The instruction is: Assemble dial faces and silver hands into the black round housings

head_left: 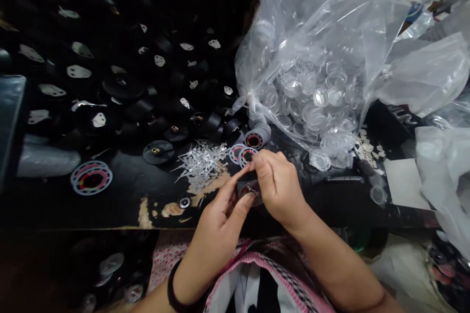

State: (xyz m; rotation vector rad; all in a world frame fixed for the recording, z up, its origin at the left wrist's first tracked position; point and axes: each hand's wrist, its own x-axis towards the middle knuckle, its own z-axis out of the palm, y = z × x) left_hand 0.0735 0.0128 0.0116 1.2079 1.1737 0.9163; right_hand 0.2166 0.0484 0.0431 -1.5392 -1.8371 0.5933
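Over the front of the dark bench, my left hand (pixel 220 217) pinches a small round gauge case (pixel 251 188), dark with a glossy rim, between thumb and fingers. My right hand (pixel 282 186) is closed at its upper right edge, thumb pressed to the forefinger; whether a small part sits in that pinch is hidden. Just beyond the fingers lie loose printed dial discs (pixel 237 153) and a leaning stack of dials (pixel 256 136). To their left is a heap of thin silvery pointers (pixel 201 162).
A clear plastic bag (pixel 312 24) spills transparent round covers at the back right. Black round housings (pixel 157 151) with metal tabs crowd the back left. Two overlapping dials (pixel 91 177) lie left, a screwdriver-like rod (pixel 344 179) and white card (pixel 407 184) right.
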